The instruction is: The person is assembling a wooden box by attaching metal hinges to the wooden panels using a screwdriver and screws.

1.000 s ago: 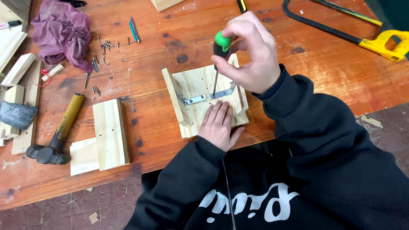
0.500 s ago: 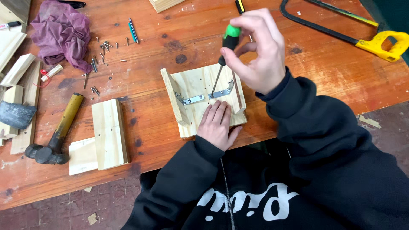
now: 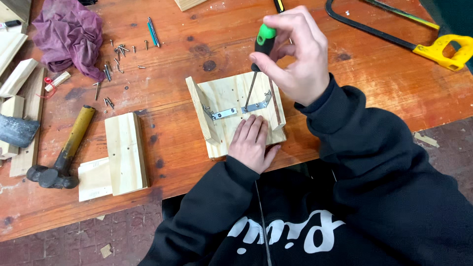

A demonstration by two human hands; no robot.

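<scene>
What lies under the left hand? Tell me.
The left hand presses flat on the pale wooden board, just below two metal corner brackets. Whatever lies on the wood beneath the palm is covered.

1. The screwdriver (image 3: pixel 259 54) tip, down by the right bracket (image 3: pixel 257 105) on the wood piece (image 3: pixel 236 116): too small to tell if it's seated in a screw.
2. The right hand (image 3: pixel 295 56) covers most of the handle, so only the green top and a bit of black show.
3. The left hand (image 3: pixel 251 143) hides the near middle of the wood piece.
4. Far right of the wood piece, the saw (image 3: pixel 423 42) runs off the top and right edges.
5. Far left, the planks (image 3: pixel 15 74) and a dark blade (image 3: pixel 15 130) are cut by the frame.
6. The screws (image 3: pixel 116 59) beside the rag (image 3: pixel 66 34) are too tiny to tell apart.
</scene>
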